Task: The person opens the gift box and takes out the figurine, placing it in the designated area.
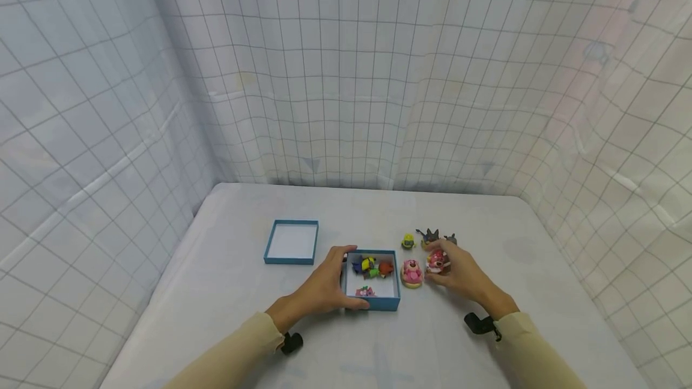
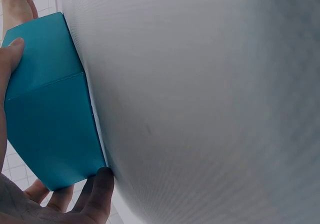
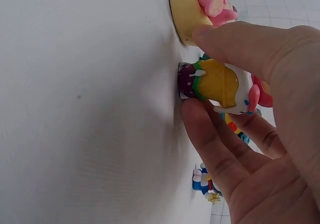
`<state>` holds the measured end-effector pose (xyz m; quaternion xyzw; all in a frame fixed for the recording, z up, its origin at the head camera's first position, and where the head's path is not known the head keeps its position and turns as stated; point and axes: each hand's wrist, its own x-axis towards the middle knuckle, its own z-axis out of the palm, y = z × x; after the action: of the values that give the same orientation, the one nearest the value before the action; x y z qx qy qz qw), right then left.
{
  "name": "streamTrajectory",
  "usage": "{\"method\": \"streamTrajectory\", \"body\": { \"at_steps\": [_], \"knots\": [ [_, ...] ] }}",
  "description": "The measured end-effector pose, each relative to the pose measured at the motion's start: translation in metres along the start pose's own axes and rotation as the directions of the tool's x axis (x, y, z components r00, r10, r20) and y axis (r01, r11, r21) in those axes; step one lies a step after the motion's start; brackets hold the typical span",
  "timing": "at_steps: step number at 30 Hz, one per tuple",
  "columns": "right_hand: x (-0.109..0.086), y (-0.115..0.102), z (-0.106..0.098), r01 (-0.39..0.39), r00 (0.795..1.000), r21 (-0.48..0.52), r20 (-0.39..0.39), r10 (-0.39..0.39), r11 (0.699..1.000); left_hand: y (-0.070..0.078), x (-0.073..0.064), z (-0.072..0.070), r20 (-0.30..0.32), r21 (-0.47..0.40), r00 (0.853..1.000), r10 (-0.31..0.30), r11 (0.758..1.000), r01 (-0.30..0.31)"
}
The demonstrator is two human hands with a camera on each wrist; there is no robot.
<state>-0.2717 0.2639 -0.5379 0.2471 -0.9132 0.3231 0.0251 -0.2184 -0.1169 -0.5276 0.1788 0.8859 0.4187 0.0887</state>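
My left hand [image 1: 327, 284] grips the left end of a blue open box [image 1: 385, 304], fingers at its back and thumb along its front wall. The left wrist view shows the box's teal outer walls [image 2: 47, 129], with fingertips at the lower edge. Several small colourful figurines [image 1: 369, 264] lie inside. My right hand [image 1: 456, 269] holds a red-and-white figurine [image 1: 435, 262] between thumb and fingers; up close this figurine has a yellow body [image 3: 217, 83] and a dark purple base, upright at the tabletop. Right beside the thumb sits a pink bear figurine [image 1: 412, 272] on a cream round base.
A shallow blue-rimmed lid [image 1: 291, 262] lies farther left on the white table [image 1: 243, 209]. Behind the right hand stand a small yellow-green figurine [image 1: 408, 241] and a dark, pointed-eared figurine [image 1: 429, 236], with another grey figurine [image 1: 452, 238] beside it. Gridded white curtains [image 1: 324, 77] surround the table.
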Motion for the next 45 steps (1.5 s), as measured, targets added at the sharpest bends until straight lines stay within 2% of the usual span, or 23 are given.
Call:
{"method": "streamTrajectory", "body": {
  "at_steps": [14, 28, 39, 45],
  "knots": [
    [-0.003, -0.002, -0.004, -0.01, 1.0, -0.015, 0.014, 0.01, 1.0, -0.001, 0.0, 0.002, -0.005, 0.006, 1.0, 0.011, 1.0, -0.011],
    [-0.006, -0.014, -0.019, 0.062, 0.996, -0.142, -0.054, -0.071, 0.988, 0.0, -0.001, 0.002, -0.008, 0.013, 1.0, -0.001, 1.0, 0.001],
    [-0.003, -0.038, -0.034, 0.09, 0.991, -0.205, -0.082, -0.108, 0.975, 0.001, -0.002, 0.001, -0.006, 0.024, 1.0, 0.006, 1.0, -0.006],
    [0.004, -0.061, -0.038, 0.15, 0.984, -0.223, -0.061, -0.168, 0.963, 0.001, -0.002, 0.001, -0.009, 0.014, 1.0, 0.006, 1.0, -0.006]
  ]
}}
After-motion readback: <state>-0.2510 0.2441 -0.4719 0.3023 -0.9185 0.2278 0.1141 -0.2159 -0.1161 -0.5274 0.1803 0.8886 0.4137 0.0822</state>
